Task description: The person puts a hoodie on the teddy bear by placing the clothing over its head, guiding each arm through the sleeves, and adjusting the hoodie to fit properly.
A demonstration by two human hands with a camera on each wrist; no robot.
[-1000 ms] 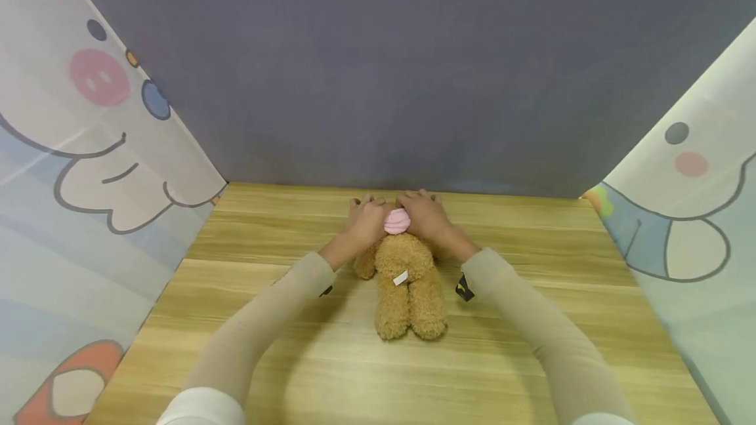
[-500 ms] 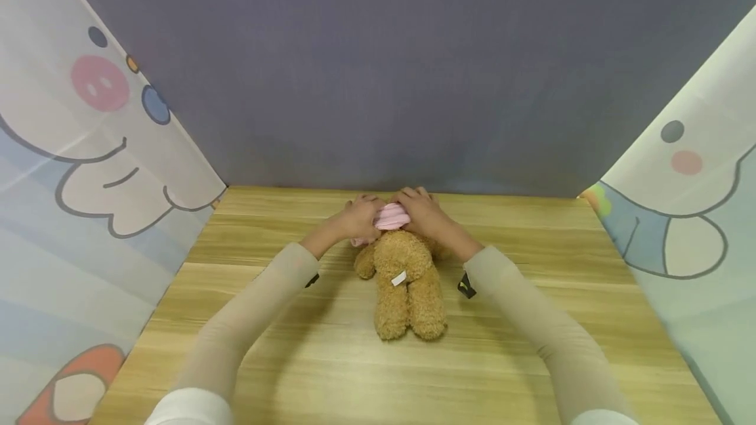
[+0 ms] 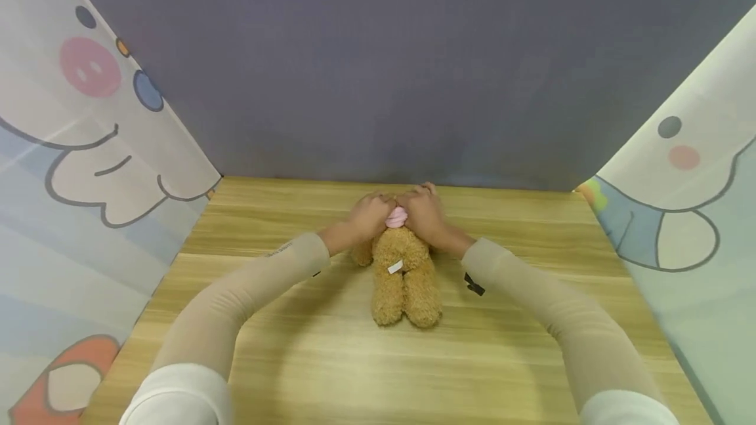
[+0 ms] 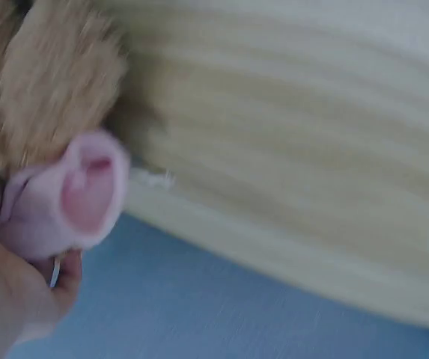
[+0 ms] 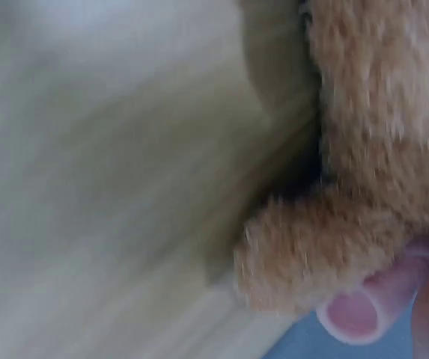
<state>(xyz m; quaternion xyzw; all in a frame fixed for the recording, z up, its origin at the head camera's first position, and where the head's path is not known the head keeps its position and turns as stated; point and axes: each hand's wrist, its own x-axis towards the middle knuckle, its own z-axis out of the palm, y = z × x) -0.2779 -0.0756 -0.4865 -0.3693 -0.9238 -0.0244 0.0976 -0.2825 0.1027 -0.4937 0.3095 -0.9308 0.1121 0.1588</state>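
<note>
A brown teddy bear (image 3: pixel 401 251) lies on the wooden table, its legs toward me and a white tag showing on its lower body. At its neck is a pink scarf (image 3: pixel 396 218), mostly covered by the hands. My left hand (image 3: pixel 371 216) grips the scarf from the left; in the left wrist view a folded end of the scarf (image 4: pixel 87 194) sticks out of that hand beside the bear's fur. From the right, my right hand (image 3: pixel 423 216) holds the scarf with curled fingers. The right wrist view is blurred and shows the bear's arm (image 5: pixel 304 258) beside the hand. The bear's head is hidden.
The wooden table (image 3: pixel 378 372) ends at a dark grey panel (image 3: pixel 378 71) just behind the hands. Cartoon-printed curtains line the left side (image 3: pixel 35 228) and the right side (image 3: pixel 685 307).
My left hand first drew leftward, baring more of the scarf, then came back close to the right hand. Less of the scarf shows now. The bear has stayed nearly in place.
</note>
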